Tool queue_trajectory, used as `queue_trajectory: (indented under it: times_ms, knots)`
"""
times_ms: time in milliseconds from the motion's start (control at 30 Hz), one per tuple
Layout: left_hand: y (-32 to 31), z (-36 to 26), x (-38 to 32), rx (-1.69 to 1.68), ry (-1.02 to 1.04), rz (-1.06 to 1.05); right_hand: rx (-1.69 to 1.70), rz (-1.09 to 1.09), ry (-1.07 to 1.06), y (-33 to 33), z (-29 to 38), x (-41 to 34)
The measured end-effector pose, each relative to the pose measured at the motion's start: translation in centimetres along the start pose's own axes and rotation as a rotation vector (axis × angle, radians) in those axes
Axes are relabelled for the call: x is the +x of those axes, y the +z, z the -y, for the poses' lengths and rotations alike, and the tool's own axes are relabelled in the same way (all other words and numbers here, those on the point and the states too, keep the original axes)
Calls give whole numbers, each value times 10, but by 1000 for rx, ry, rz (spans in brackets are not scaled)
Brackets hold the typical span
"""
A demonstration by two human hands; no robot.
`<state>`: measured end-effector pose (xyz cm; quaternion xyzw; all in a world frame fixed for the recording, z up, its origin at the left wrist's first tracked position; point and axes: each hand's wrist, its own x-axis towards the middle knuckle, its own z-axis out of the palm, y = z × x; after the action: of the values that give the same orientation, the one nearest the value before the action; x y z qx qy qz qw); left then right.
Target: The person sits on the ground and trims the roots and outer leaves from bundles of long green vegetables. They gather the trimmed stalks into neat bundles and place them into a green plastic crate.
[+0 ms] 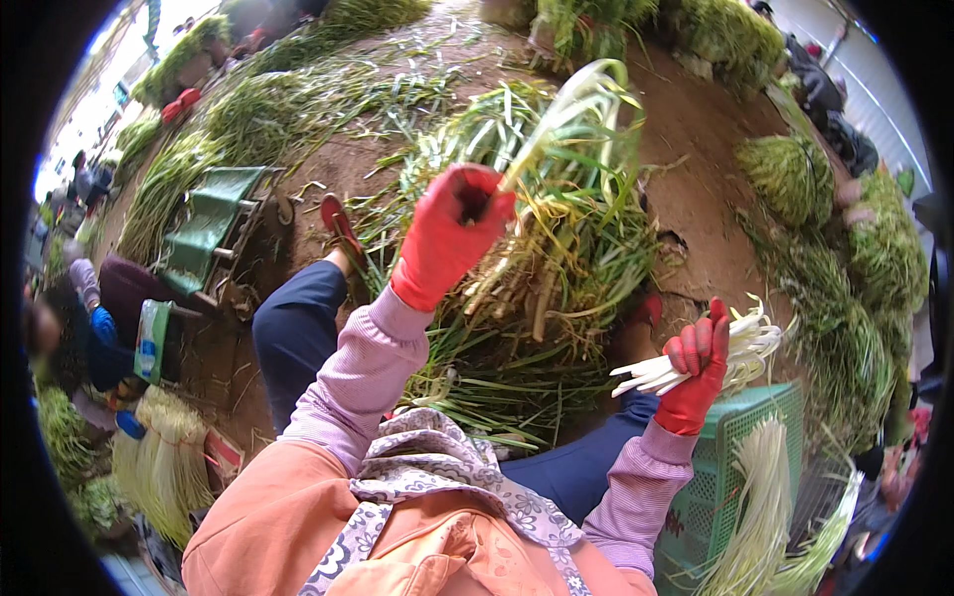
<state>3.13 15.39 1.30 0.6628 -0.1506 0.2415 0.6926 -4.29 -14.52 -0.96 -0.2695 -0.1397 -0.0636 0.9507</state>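
Observation:
My left hand [455,223], in a red rubber glove, is raised over the pile and closed on a pale stalk with long leaves [551,119], slightly blurred by motion. Below it, a heap of leafy green stalks [596,238] with brownish root ends lies on the ground between my legs. On the right, my right hand [697,357], in a red glove too, grips a small bunch of white peeled stalks [749,343]. Their pale ends stick out on both sides of the fist.
A green plastic crate [753,398] stands at lower right, with long pale stalks [764,477] over it. Left are a cart with green fabric [212,223] and a co-worker's blue glove [104,326] near a pale bundle [164,454]. Green stalk piles [827,320] line the right.

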Motion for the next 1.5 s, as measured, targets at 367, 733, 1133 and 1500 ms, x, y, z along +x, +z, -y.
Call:
queue_trajectory:
  times_ms: [367, 733, 1133, 1500]
  knots:
    - [-37, 3, -108, 615, 157, 158, -347, -372, 293, 57, -121, 6]
    - [-23, 22, -173, 713, 219, 412, -751, -599, 501, 8, -128, -39]
    - [58, 42, -140, -1014, -1094, 458, -600, -377, 416, 4, -86, -88]
    - [3, -14, -109, -624, -701, 490, -148, -277, 297, -39, -56, -26]
